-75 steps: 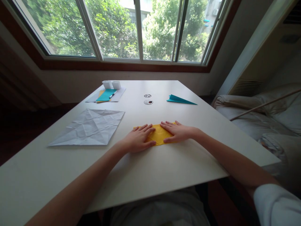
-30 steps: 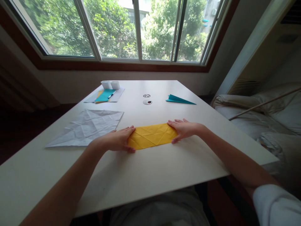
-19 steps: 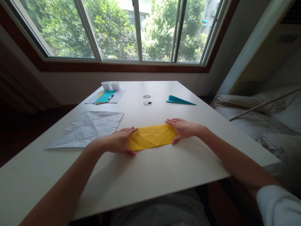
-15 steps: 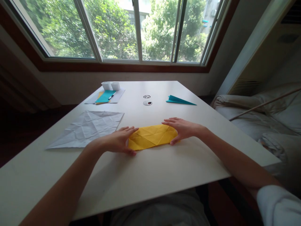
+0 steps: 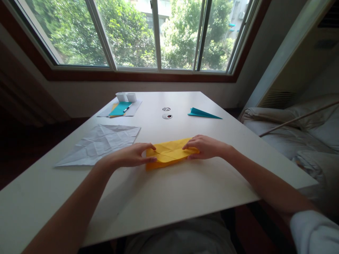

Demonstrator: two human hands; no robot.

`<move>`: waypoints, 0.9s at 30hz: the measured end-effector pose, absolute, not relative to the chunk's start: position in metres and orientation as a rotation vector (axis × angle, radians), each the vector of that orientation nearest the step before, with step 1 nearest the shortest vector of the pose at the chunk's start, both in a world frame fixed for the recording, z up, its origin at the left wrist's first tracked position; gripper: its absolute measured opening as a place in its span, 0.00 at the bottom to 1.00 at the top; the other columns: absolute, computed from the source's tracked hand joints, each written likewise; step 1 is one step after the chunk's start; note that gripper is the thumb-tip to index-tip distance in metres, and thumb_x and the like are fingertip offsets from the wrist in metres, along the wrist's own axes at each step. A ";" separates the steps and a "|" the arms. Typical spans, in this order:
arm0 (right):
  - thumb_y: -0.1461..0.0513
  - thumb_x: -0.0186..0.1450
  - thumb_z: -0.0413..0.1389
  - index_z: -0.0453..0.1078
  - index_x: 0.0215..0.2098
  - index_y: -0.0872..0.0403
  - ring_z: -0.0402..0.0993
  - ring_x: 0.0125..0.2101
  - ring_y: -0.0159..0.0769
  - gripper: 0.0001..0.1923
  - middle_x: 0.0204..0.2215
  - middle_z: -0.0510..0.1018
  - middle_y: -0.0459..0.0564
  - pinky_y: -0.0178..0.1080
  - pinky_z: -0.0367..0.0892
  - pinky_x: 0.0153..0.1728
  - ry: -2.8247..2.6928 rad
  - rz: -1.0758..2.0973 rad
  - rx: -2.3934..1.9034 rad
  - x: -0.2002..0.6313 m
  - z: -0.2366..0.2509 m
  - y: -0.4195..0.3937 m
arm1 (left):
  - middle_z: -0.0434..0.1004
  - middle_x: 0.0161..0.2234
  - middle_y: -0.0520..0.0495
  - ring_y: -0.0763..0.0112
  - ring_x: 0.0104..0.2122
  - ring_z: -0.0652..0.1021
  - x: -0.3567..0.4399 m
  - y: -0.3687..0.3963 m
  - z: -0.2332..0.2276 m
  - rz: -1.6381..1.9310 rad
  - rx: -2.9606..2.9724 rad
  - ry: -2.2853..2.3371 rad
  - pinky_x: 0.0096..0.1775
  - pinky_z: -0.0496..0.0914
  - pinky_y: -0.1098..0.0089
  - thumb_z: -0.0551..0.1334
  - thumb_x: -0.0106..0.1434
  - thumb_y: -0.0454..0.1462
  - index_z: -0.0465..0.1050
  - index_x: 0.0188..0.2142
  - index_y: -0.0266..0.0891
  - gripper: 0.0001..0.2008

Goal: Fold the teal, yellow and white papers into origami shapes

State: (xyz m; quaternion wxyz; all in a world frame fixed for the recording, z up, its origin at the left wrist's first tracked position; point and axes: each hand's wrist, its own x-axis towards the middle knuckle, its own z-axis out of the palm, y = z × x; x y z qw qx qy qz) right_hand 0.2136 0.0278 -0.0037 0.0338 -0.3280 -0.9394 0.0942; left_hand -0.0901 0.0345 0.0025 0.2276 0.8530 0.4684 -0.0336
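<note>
Your left hand [image 5: 132, 157] grasps the left end of the yellow paper [image 5: 169, 153], with the thumb under the near edge and the fingers curled over the top. Your right hand [image 5: 205, 146] grasps the right end in the same way, the fingertips pinching the paper from above. The paper is a long folded strip with many crease lines, and its far part is lifted a little from the desk [image 5: 185, 190], while its near edge touches the surface. It lies about in the middle of the desk, somewhat closer to the near edge than to the far edge.

Just beside your left hand, toward the left edge of the desk, a large white creased sheet [image 5: 102, 143] lies flat. Near the far left corner there is a small stack of papers with a teal sheet [image 5: 118, 108] on top, a pen [image 5: 127, 107] lying over it, and two small white cups [image 5: 126, 96] behind. A teal folded paper plane [image 5: 202, 113] lies near the far right edge, well apart from your hands. Two round holes [image 5: 166, 113] sit in the desk between the stack and the plane.
</note>
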 end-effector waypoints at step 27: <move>0.46 0.58 0.54 0.71 0.46 0.52 0.73 0.38 0.40 0.25 0.44 0.75 0.53 0.40 0.64 0.39 -2.811 0.332 -1.037 0.221 -0.010 0.036 | 0.78 0.36 0.49 0.69 0.32 0.76 -0.093 0.051 -0.009 0.454 2.648 1.056 0.36 0.68 0.72 0.54 0.61 0.41 0.74 0.35 0.41 0.11</move>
